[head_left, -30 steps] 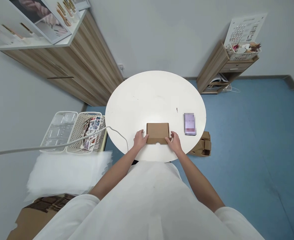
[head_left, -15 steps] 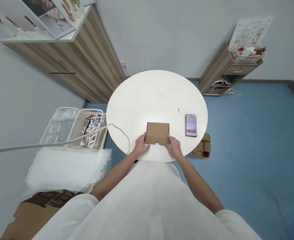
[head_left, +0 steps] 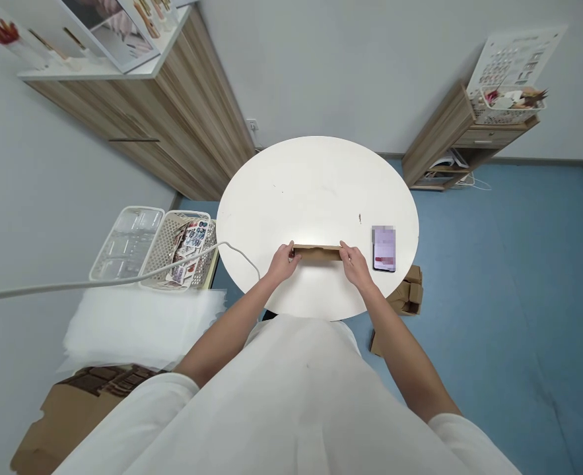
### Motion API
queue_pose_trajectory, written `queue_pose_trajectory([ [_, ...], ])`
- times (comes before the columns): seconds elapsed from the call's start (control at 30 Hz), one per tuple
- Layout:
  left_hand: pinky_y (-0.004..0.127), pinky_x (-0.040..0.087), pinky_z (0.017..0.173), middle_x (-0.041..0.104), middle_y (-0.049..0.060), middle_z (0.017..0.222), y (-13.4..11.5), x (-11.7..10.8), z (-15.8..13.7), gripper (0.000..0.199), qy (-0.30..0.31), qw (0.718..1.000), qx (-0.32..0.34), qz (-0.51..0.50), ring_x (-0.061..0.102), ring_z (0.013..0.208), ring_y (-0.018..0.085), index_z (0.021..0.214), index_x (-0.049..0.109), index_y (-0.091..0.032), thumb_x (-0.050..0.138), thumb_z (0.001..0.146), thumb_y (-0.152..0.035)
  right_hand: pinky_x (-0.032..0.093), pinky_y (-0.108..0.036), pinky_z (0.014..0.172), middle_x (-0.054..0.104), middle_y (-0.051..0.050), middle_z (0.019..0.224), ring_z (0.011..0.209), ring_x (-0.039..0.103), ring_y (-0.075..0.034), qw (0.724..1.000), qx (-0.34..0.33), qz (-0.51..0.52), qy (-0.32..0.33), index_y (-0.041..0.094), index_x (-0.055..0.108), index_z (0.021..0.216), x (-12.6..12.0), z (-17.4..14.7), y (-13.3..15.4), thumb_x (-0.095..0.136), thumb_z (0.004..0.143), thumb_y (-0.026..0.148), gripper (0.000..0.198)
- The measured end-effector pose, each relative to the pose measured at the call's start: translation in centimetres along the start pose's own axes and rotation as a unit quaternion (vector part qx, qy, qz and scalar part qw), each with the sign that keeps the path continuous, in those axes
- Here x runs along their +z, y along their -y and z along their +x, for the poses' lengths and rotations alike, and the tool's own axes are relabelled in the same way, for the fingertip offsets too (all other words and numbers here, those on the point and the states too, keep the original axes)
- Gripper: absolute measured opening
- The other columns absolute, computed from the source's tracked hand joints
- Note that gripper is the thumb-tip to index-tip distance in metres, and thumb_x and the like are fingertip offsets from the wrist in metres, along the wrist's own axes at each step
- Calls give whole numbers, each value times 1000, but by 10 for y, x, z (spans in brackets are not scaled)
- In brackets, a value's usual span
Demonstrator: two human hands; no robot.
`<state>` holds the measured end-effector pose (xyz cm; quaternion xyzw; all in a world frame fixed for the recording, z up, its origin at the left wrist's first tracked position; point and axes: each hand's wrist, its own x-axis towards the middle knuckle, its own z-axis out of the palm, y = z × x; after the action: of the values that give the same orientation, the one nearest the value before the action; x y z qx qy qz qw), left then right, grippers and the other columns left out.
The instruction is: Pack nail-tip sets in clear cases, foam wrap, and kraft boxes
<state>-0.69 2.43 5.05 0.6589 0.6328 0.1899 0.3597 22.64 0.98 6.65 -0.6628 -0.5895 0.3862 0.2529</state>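
A small brown cardboard box is tipped up at the near part of the white oval table, so that a narrow side faces me. My left hand grips its left end, and my right hand grips its right end, fingers closed on the cardboard. Whether the box still touches the tabletop, I cannot tell. To the right of my right hand lies a phone with its screen lit and blurred.
A pale cable crosses from the left onto the table. Left of the table stand a basket of printed sheets, a clear plastic tray and a stack of white sheets. Brown cardboard lies on the floor at right.
The box lay flat with its broad face up; now it is tilted on edge. Both hands have moved slightly away from me and taken hold of its ends.
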Motion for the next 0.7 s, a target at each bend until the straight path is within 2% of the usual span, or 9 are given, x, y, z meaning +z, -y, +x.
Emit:
queue_pose_trajectory([
  [0.17,31,45,74,46,7,98,-1,0,3,51,-17,1000,-6,-8,51,84,17,131,37,-19,48,82,-30,38,-34,82,50,-7,88,91,49,-22,1000,-3,-15,-23,23,56,115,-2,12,6,24,84,61,59],
  [0.27,30,45,73,46,7,96,-5,-2,4,49,-39,999,-8,-2,50,79,16,129,40,-19,49,82,-29,38,-33,75,48,-5,74,80,50,-21,999,-7,-30,-24,23,64,88,-5,17,11,23,84,61,56],
  [0.33,30,45,72,47,6,93,-8,-4,4,48,-49,999,0,3,50,78,16,127,42,-20,51,81,-28,37,-31,69,45,-3,65,72,48,-20,999,-11,-29,-15,23,59,69,-7,18,13,22,84,61,55],
  [0.4,30,45,72,48,5,92,-10,-6,5,48,-55,998,14,4,50,78,16,126,43,-21,53,79,-27,36,-29,65,45,-2,63,68,46,-19,1000,-10,-15,-10,22,52,60,-9,19,14,24,83,61,54],
  [0.5,30,45,72,50,5,93,-11,-9,6,49,-63,998,30,-2,51,80,16,125,44,-22,55,77,-25,35,-28,63,48,-1,65,67,46,-17,1000,6,13,-3,22,50,60,-10,20,13,26,81,63,52],
  [0.7,31,44,75,55,4,92,-9,-9,7,45,-78,996,39,-15,51,77,16,118,49,-21,58,74,-25,37,-27,62,55,-1,68,67,47,-17,998,32,54,10,21,57,68,-10,23,11,30,77,66,54],
])
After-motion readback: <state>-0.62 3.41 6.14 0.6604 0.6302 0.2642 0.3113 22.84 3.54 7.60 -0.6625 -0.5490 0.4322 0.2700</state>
